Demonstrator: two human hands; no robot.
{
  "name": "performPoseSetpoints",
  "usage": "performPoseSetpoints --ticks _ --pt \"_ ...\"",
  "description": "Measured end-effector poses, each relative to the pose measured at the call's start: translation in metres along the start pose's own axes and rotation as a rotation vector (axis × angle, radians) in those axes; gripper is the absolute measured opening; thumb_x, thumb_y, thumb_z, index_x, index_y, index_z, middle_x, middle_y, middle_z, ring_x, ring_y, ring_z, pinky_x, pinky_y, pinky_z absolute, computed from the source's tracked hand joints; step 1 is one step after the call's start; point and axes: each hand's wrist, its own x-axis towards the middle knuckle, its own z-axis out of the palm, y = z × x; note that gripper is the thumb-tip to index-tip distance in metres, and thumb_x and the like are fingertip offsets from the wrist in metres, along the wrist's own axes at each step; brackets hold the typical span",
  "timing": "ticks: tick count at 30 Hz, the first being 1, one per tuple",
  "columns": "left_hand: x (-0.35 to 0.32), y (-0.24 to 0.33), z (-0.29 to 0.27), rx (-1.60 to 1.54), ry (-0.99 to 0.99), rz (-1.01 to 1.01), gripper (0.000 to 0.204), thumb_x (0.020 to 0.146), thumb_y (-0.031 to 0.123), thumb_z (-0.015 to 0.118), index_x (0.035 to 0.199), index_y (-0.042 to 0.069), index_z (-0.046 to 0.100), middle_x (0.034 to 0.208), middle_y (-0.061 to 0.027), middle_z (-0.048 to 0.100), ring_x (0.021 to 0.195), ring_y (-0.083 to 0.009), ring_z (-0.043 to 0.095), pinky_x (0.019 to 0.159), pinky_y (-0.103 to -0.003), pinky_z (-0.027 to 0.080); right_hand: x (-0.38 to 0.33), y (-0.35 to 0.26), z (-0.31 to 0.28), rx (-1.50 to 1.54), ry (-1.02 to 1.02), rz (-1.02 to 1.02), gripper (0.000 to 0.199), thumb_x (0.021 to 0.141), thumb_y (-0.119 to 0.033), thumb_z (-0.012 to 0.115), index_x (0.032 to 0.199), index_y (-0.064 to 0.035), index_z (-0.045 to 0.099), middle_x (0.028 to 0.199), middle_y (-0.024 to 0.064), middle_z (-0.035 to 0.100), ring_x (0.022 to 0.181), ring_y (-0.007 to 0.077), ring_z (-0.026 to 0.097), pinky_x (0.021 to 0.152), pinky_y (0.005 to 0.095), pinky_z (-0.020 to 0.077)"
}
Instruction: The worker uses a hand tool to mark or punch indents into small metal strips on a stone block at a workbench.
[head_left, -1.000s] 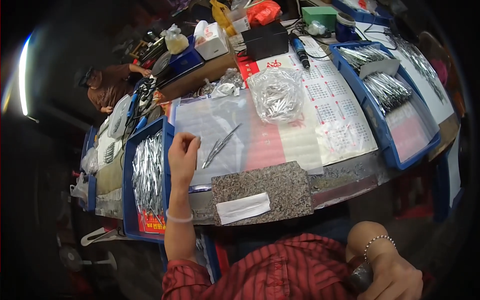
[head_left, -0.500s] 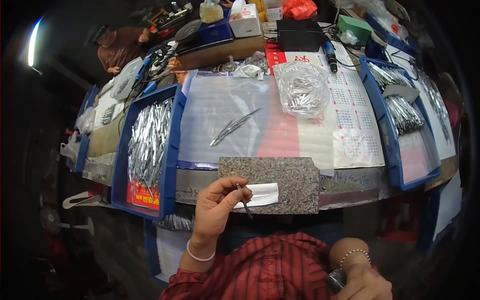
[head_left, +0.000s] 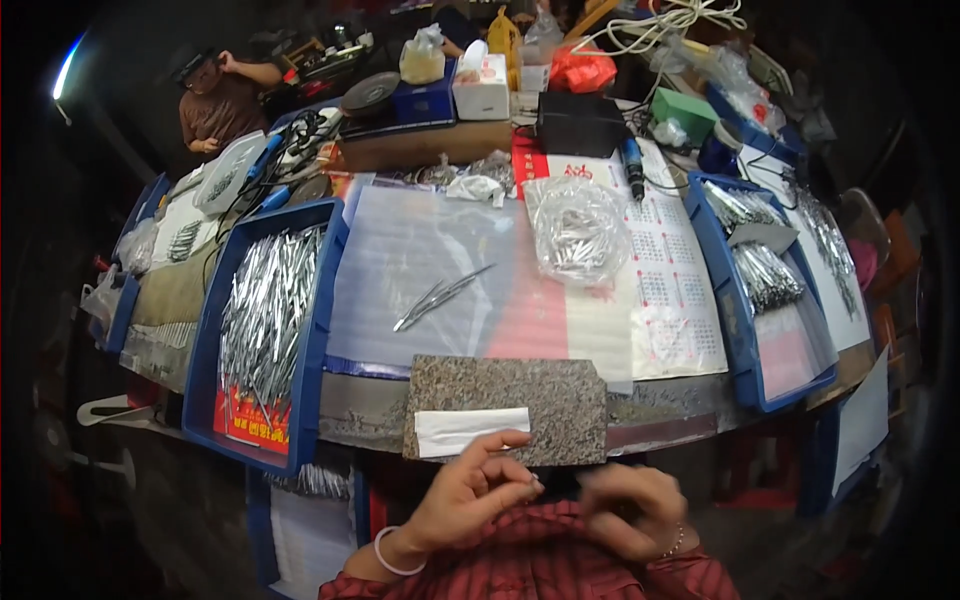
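My left hand (head_left: 482,492) is closed in a pinch in front of the stone slab's near edge. Only a small glint of the thin metal piece (head_left: 537,484) shows at its fingertips. Close by on the right is my right hand (head_left: 637,508), curled and smeared by motion, so what its fingers do is unclear. Beyond both hands lies the speckled stone slab (head_left: 560,400), with a folded white paper strip (head_left: 470,432) on its left part. A few slim, pointed metal pieces (head_left: 440,298) rest on the plastic-covered sheet farther back.
At left, a blue tray (head_left: 335,265) holds many slim silver pieces; another blue tray (head_left: 752,375) stands right. A clear bag of metal parts (head_left: 582,240) sits mid-table. Behind are a blue-black rotary tool (head_left: 633,168), a tissue box (head_left: 482,90) and a seated person (head_left: 222,105).
My right hand has come up from the lower right, beside my left; the dark object it held no longer shows. My left hand has moved lower and rightward. The view has shifted.
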Motion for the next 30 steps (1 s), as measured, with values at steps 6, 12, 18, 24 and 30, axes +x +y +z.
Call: performPoseSetpoints --ticks 6,12,18,24,30 --pt "0.006 -0.004 0.003 0.254 -0.206 0.074 0.065 0.092 -0.007 0.052 0.146 0.009 0.02 0.102 -0.0092 0.06 0.085 -0.011 0.057 0.073 -0.022 0.047 0.006 0.025 0.012 -0.02 -0.254 0.163 0.017 0.085 -0.007 0.069 0.101 -0.0019 0.066 0.082 0.0095 0.063 0.066 0.0197 0.061 0.058 0.0276 0.0464" --pt "0.004 0.002 0.0 0.166 -0.175 0.027 0.05 0.094 -0.001 0.054 0.14 0.003 0.034 0.101 -0.0078 0.063 0.089 -0.0096 0.06 0.078 -0.022 0.047 0.009 0.024 0.0 0.021 0.01 0.147 0.008 0.084 -0.004 0.07 0.089 0.0006 0.067 0.075 0.0095 0.065 0.065 0.0181 0.063 0.057 0.0278 0.0469" --pt "-0.005 -0.013 -0.024 -0.443 0.056 -0.004 0.019 0.093 0.005 0.059 0.11 -0.002 0.059 0.088 -0.0091 0.065 0.081 -0.0147 0.063 0.075 -0.029 0.051 0.013 0.017 0.004 -0.035 -0.107 0.045 0.009 0.081 -0.003 0.072 0.089 -0.0019 0.069 0.074 0.0097 0.065 0.061 0.0189 0.064 0.053 0.0285 0.0468" --pt "-0.019 -0.025 -0.035 -0.57 0.132 0.062 0.02 0.09 0.01 0.064 0.104 -0.005 0.064 0.082 -0.0082 0.063 0.075 -0.0146 0.059 0.071 -0.029 0.048 0.023 0.013 -0.002 -0.205 -0.231 0.093 0.018 0.084 -0.012 0.071 0.098 -0.0034 0.066 0.079 0.0114 0.068 0.067 0.0207 0.068 0.06 0.0277 0.0516" --pt "-0.039 -0.018 -0.026 -0.334 0.14 0.198 0.022 0.091 0.013 0.063 0.103 -0.006 0.066 0.093 -0.0067 0.061 0.079 -0.0124 0.056 0.07 -0.025 0.044 0.108 0.064 -0.059 -0.582 0.325 0.157 0.01 0.085 -0.007 0.066 0.092 -0.0011 0.066 0.074 0.0088 0.064 0.061 0.0175 0.058 0.056 0.0306 0.0456"
